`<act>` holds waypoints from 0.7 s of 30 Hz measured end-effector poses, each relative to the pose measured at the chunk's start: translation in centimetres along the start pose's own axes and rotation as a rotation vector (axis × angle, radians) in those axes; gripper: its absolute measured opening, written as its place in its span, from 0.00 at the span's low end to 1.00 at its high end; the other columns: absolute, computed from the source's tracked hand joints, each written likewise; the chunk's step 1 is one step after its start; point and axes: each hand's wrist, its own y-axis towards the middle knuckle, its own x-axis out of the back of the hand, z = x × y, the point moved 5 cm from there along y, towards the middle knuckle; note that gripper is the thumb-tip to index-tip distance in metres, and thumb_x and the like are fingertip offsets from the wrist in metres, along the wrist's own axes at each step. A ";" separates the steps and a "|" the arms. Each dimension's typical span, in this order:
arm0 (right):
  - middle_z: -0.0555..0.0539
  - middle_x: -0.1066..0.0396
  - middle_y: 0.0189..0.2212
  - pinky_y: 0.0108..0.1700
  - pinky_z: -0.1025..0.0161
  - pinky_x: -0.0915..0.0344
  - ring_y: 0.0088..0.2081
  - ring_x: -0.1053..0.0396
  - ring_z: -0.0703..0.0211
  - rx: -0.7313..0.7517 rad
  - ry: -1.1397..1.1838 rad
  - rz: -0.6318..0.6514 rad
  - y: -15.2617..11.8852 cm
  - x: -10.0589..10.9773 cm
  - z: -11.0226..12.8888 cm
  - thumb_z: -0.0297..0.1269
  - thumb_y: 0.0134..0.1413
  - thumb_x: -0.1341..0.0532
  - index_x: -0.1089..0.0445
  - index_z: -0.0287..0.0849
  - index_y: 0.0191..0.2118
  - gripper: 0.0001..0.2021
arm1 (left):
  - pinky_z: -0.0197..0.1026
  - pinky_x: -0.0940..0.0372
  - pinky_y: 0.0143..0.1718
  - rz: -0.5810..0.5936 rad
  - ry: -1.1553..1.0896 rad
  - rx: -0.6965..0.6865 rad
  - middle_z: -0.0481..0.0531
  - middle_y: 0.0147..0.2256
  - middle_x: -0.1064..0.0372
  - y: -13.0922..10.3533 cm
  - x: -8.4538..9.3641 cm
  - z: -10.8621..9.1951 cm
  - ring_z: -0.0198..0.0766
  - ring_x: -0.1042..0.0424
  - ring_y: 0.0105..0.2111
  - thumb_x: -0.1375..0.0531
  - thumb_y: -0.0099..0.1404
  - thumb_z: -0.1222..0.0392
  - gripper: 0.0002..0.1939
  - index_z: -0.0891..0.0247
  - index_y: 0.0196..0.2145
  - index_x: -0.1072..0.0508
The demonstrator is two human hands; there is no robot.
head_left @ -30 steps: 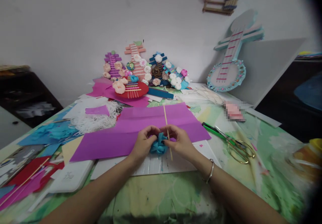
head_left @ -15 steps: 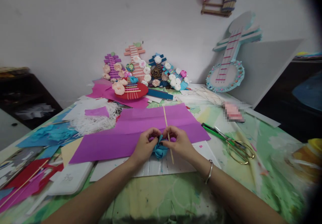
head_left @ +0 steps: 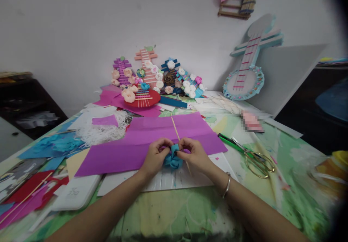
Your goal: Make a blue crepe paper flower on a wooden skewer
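Observation:
Between my hands is a small blue paper flower (head_left: 174,160) with curled petals. My left hand (head_left: 157,156) pinches its left side with thumb and fingertips. On the opposite side, my right hand (head_left: 194,154) grips a petal edge, and a thin wooden stick (head_left: 174,126) is tucked in the same hand, slanting up and away to the left. Part of the stick is hidden by the fingers. Beneath and behind the hands lies a folded sheet of purple paper (head_left: 114,158), over a white board (head_left: 154,184).
Gold-handled scissors (head_left: 259,164) and a green cutter (head_left: 231,143) lie to the right. At left are shredded white paper (head_left: 94,133), blue crumpled paper (head_left: 58,144) and a white power bank (head_left: 77,195). Several flower-decorated lute models (head_left: 146,99) stand along the wall.
The stick's far end has swung left, so it now slants the other way. My fingers have shifted slightly on the blue flower, which is turned and shows more of its petals.

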 end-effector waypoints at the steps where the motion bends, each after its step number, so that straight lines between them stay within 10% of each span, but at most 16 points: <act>1: 0.54 0.41 0.21 0.30 0.68 0.43 0.26 0.42 0.67 -0.002 0.003 -0.011 0.0 0.1 0.0 0.27 0.41 0.41 0.40 0.40 0.23 0.05 | 0.34 0.40 0.29 0.002 -0.011 0.000 0.47 0.25 0.34 0.0 0.0 -0.1 0.33 0.35 0.26 0.42 0.49 0.67 0.03 0.65 0.25 0.30; 21: 0.55 0.45 0.22 0.26 0.69 0.49 0.25 0.47 0.68 0.010 -0.042 -0.065 -0.1 0.4 0.5 0.31 0.46 0.43 0.40 0.41 0.28 0.04 | 0.33 0.42 0.24 0.152 -0.288 0.181 0.47 0.24 0.35 0.0 -0.7 1.7 0.30 0.36 0.23 0.33 0.44 0.63 0.13 0.66 0.28 0.32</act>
